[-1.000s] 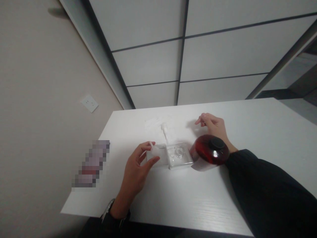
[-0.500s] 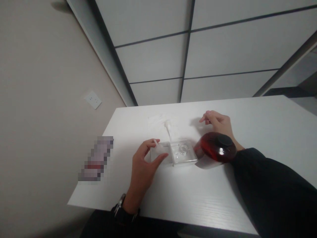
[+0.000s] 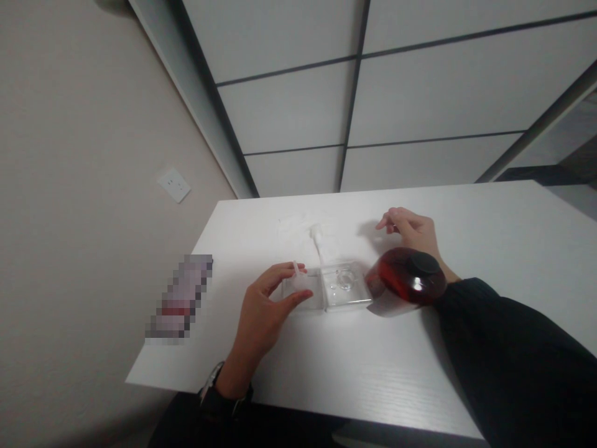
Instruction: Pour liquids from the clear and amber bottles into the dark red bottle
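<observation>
My left hand [image 3: 261, 308] pinches a small translucent white piece with a thin upright stem [image 3: 299, 281] between thumb and fingers. It is held over the left half of a clear plastic box [image 3: 319, 303]. The box's right half [image 3: 349, 292] carries a round clear ring shape. Lying on the table with its fingers loosely curled, my right hand [image 3: 410, 230] shows nothing in its grasp. Between that forearm and the box is a dark red bottle with a black cap [image 3: 405, 277]. Behind the box lies a white piece with a narrow stem [image 3: 318, 239].
A pixelated pinkish flat object [image 3: 180, 298] lies at the left edge of the white table [image 3: 364, 367]. Faint clear film or wet marks show near the back. The wall with a socket [image 3: 175, 185] is on the left, and pale panels [image 3: 293, 115] rise behind the table.
My left hand has shifted slightly left and turned, and the small white piece now shows more clearly between its fingers. My right hand, the bottle and the box have stayed put.
</observation>
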`<state>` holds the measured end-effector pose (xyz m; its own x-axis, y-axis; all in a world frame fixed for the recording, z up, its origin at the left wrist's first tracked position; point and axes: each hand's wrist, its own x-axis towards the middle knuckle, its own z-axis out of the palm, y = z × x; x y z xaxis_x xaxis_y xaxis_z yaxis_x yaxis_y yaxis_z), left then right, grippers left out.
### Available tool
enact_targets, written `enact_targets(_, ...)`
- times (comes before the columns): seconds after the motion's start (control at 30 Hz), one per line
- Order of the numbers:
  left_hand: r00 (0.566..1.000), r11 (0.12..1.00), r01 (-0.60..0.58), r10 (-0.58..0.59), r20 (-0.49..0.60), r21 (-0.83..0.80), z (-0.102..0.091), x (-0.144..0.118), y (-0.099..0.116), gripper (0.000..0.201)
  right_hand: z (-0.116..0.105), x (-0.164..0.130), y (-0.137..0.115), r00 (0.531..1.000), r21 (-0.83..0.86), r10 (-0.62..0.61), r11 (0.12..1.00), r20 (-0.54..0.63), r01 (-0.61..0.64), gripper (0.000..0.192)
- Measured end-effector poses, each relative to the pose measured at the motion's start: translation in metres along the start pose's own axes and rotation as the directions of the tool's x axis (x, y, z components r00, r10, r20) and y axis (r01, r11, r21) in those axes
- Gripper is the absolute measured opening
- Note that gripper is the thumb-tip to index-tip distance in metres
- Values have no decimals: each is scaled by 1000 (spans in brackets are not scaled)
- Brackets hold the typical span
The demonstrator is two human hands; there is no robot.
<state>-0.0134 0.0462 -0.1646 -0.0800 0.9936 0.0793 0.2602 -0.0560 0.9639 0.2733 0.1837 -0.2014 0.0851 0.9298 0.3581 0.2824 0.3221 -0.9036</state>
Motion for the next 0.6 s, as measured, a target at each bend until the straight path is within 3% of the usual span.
enact_targets(0.17,996,994,-83,79,47,75,3,-1,2,19,3,-4,-7,967,274,150,940,204,-204,62)
enact_targets(0.23,995,992,-90,86,47,94,4,-2,3,21,3,-8,-12,914,292,207,903,349,-316,63)
enact_targets(0.33,996,990,-85,81,35,110,5,-2,3,25,0,-15,-16,787,236,260,861,559,-451,67)
enact_targets(0.4,997,991,-78,75,31,112,5,-2,2,27,-2,-18,-15,716,176,276,855,641,-487,72)
enact_targets(0.47,997,991,-74,71,32,111,5,-2,1,28,-4,-20,-12,674,121,284,865,682,-487,78)
enact_targets(0.6,996,989,-83,80,28,119,5,-2,1,30,-3,-19,-10,662,107,257,883,704,-457,81)
